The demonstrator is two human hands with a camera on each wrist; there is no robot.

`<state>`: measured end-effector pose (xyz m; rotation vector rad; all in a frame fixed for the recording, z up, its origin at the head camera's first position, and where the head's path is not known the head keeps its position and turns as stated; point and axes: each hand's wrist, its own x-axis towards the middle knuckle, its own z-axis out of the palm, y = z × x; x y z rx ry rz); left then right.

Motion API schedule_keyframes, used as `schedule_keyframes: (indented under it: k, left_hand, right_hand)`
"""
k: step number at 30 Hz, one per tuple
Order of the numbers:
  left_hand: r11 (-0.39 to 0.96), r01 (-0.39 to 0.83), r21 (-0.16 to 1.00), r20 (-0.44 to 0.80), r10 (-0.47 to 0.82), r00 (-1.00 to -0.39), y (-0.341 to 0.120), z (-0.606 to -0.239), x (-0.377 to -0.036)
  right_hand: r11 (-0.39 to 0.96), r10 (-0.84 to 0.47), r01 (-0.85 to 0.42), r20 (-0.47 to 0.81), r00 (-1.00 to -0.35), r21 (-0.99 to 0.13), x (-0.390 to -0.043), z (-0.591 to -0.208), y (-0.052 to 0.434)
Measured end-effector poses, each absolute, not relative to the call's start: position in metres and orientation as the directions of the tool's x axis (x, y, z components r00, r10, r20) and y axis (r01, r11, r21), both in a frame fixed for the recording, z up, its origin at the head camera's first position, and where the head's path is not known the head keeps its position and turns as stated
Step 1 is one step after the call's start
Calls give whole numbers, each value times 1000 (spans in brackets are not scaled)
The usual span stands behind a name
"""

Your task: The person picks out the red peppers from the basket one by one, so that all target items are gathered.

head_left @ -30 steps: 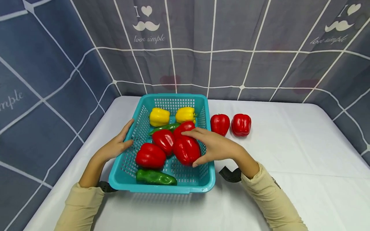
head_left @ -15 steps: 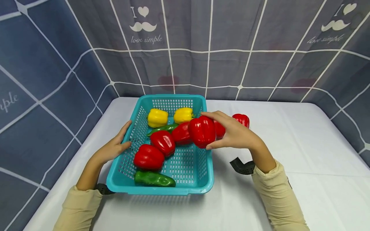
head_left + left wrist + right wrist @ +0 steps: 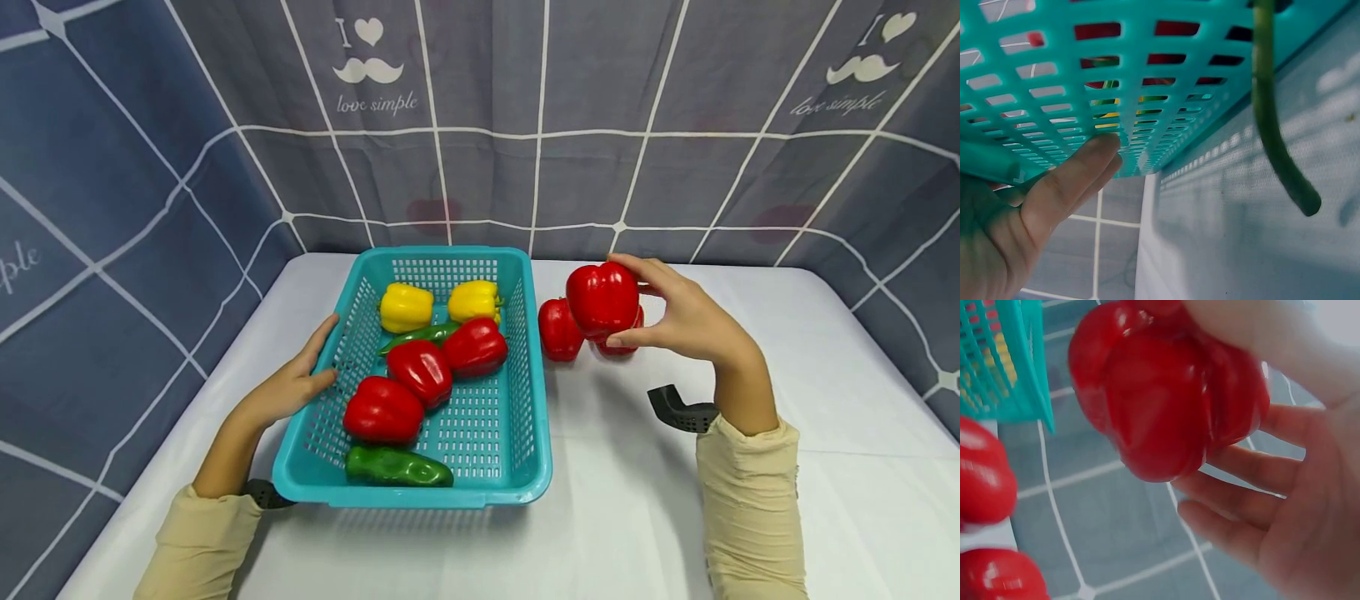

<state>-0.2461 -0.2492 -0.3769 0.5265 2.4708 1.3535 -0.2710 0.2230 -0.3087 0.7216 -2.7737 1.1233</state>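
On the white table, the right hand has lifted a red pepper out of the basket, fingers curled round it above two peppers outside; left hand lies flat on the basket's wall.

The head view looks forward and down over the whole white-clothed table, while the left wrist view sits close against the outer wall of the teal perforated plastic basket, and the right wrist view, closer still, shares that basket's edge.

Glossy smooth red pepper, perforated plastic basket, matt tablecloth
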Motion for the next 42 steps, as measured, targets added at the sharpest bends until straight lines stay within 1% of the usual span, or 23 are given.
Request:
schedule_keyframes:
  k: [11,20,28,35,42]
  left_hand:
    - [518,189,834,-66,434,-899,-248,-376,-246]
    - [517,182,836,-70,430,-900,-248,-376,-247]
    - [523,190,831,-68,434,-898,-249,-376,-247]
    - [520,190,833,-67,436,-897,-249,-374,-246]
    - [511,192,838,-64,441,-895,-250,-375,-246]
  right_hand:
    - [619,-301,-318,156,-941,-718,-280,-314,266]
    - [642,-193,-203,100,-976,-739,-285,-325,296]
    - [617,-167,-168,80,-983,-769,-290,-335,310]
    - [556,-175,-155,67,-982,-817,-295,-348,322]
    - [560,-162,-101,11,-987,-822,-301,-366,336]
